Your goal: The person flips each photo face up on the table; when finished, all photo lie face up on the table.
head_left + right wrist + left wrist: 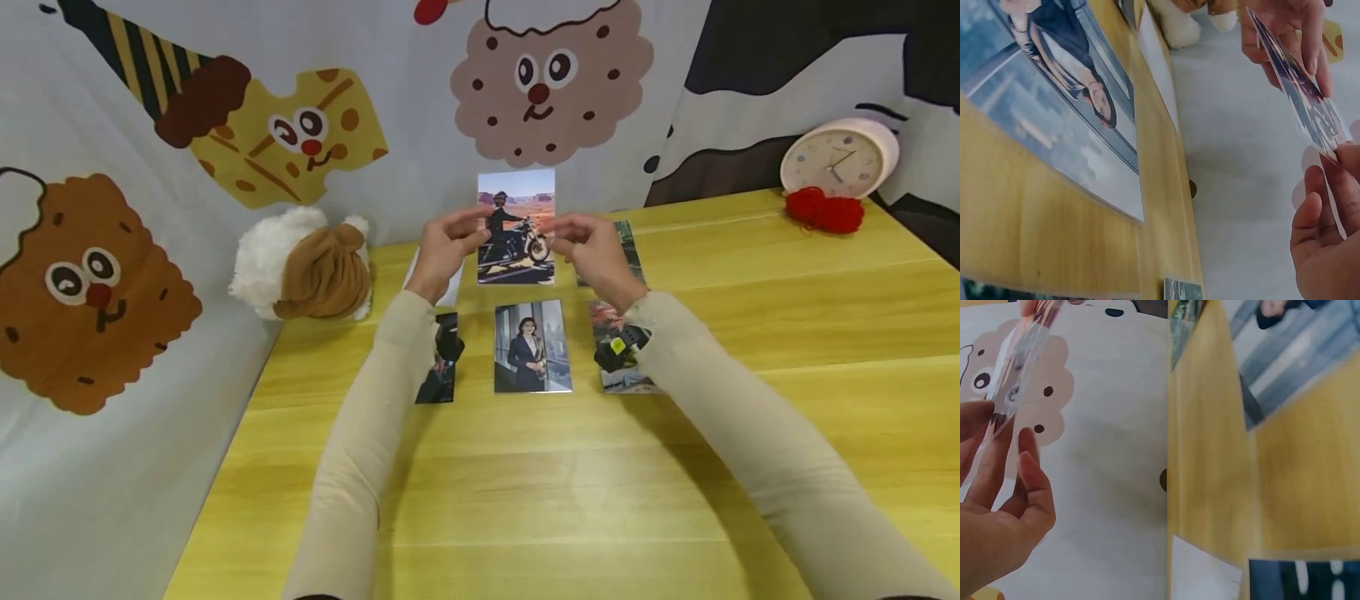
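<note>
A glossy photo card of a motorcycle rider in a desert [517, 200] stands upright above the table's far edge, held between both hands. My left hand [444, 250] pinches its left edge between thumb and fingers. The right hand [597, 254] grips the opposite edge; in the right wrist view the card [1300, 87] is nearly edge-on. Below it on the table lies a photo of a person in a dark suit [531, 346]. A dark photo [442, 383] and a white card [452, 287] lie partly hidden by my left arm. Behind my right arm are a green photo [630, 250] and a reddish photo [603, 321].
On the yellow wooden table [525, 500], a white and brown plush toy [322, 271] sits at the back left. A round clock [832, 158] and a red yarn bundle [823, 211] stand at the back right. A cartoon-printed cloth [420, 108] hangs behind.
</note>
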{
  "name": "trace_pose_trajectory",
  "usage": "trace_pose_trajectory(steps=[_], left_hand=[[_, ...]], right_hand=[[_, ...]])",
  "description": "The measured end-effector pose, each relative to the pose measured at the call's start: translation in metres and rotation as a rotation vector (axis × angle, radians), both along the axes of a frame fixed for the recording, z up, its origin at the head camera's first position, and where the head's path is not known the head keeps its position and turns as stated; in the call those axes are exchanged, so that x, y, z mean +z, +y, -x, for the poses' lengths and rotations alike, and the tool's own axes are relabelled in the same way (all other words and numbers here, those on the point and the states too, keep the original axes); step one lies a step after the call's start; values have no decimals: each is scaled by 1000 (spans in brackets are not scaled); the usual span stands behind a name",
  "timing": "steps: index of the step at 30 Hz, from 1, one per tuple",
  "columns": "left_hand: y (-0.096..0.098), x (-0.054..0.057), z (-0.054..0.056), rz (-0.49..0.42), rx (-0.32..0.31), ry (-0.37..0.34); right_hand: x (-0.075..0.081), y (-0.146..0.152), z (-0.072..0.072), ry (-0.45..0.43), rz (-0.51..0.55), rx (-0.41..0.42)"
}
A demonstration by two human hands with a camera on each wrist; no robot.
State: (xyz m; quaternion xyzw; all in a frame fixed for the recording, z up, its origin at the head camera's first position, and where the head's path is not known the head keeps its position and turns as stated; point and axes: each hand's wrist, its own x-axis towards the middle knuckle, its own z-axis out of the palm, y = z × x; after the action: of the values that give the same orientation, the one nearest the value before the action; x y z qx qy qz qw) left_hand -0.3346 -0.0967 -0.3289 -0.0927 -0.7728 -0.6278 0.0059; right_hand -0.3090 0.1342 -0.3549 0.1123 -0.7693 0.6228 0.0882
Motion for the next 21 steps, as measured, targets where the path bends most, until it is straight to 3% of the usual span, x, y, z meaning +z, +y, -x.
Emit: trace_pose_trajectory(steps=[6, 9, 15, 21], left_hand=[[-4, -6, -4, 80, -43, -67], [-4, -8, -4, 87, -50, -66], [-3, -17, 0, 82, -5, -51], [2, -32, 5, 142, 47, -63]], right_hand=[[3, 4, 8, -54, 18, -30], [3, 4, 13, -84, 24, -43], [-1, -1, 21, -85, -3, -37], [-11, -4, 22, -78, -153, -23]])
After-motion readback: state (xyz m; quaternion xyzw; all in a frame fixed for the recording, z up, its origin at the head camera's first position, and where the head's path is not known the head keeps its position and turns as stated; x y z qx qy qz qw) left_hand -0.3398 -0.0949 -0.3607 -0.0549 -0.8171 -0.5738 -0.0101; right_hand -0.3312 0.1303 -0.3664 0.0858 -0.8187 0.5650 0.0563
